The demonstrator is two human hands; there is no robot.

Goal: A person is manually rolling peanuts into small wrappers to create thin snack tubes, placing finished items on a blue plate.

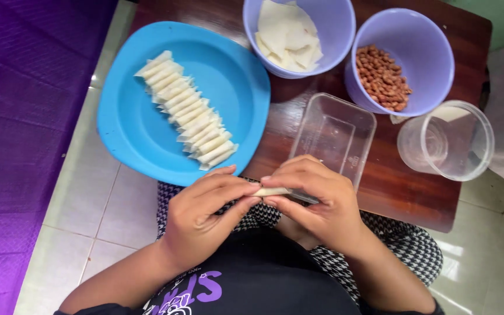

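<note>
Fingers of the left hand [202,219] and right hand [316,201] pinch a thin roll [272,191] between them, above the lap. Finished rolls [188,111] (in a slanting row) lie on the blue plate [129,134]. Peanuts [382,77] fill a purple tub [424,41] nearby.

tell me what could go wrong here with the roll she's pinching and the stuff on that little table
The thin roll is pinched between both hands over the lap, not the table; if it slips or unrolls, it may drop onto the clothes or floor. The blue plate of finished rolls overhangs the table's edge, so a knock could tip it. The clear round container also sits near the edge.
</note>
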